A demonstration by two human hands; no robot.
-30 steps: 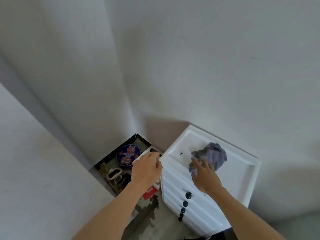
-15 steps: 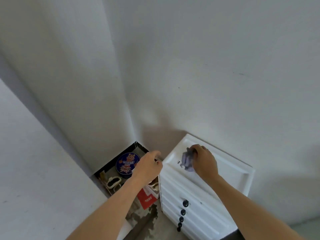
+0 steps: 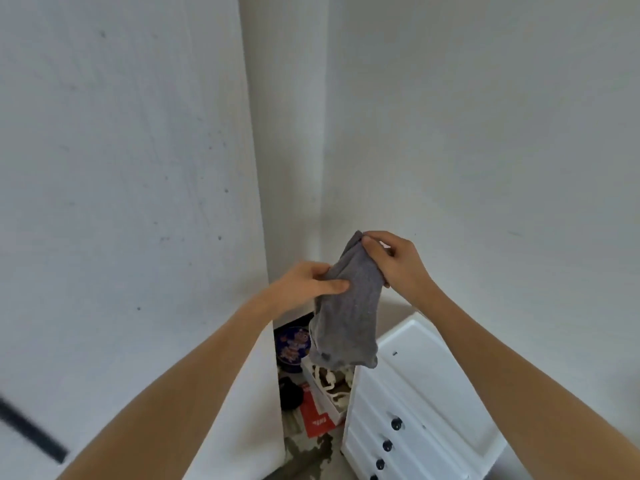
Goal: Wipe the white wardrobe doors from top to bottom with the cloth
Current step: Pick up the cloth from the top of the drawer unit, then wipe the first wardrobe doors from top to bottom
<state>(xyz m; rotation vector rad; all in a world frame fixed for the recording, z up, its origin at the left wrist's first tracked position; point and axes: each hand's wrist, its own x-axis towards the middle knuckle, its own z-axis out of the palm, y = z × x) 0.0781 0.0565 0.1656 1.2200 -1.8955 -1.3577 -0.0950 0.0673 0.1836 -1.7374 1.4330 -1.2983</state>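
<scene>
A grey cloth (image 3: 348,313) hangs in the air in front of me, above the gap beside the drawers. My right hand (image 3: 398,263) pinches its top corner between thumb and fingers. My left hand (image 3: 306,284) holds the cloth's left edge, thumb laid across the fabric. The white wardrobe (image 3: 121,202) fills the left side of the view; its flat white side faces me, with a dark handle (image 3: 31,431) at the lower left.
A white chest of drawers (image 3: 422,386) with black knobs stands at the lower right against the white wall (image 3: 485,133). In the gap between wardrobe and chest lie a blue round tin (image 3: 292,344), a red-and-white box (image 3: 320,415) and other clutter.
My right hand lifted the cloth off the top of the drawers and raised it. My left hand left the clutter in the gap and took hold of the cloth's edge.
</scene>
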